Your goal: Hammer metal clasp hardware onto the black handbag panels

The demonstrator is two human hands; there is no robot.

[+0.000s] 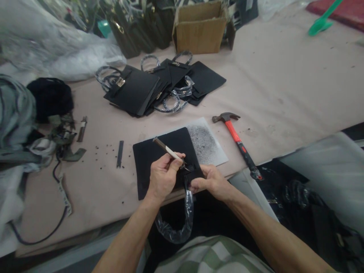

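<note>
A flat black bag panel (159, 151) lies at the table's front edge, partly over a speckled white board (206, 142). My left hand (165, 174) is closed round a slim metal tool (167, 148) with a whitish middle; its far end points up and left, and its lower end is near the strap area. My right hand (210, 182) pinches the black flap (193, 175) at the panel's right side, thumb on top. A plastic-wrapped handle (178, 236) hangs from the panel over the table edge.
A claw hammer (239, 142) with a red and black handle lies on the right. Behind is a pile of black bag panels (136, 89), with a cardboard box (199, 34) farther back. A dark strip (120, 153) and a metal punch (82, 129) lie on the left.
</note>
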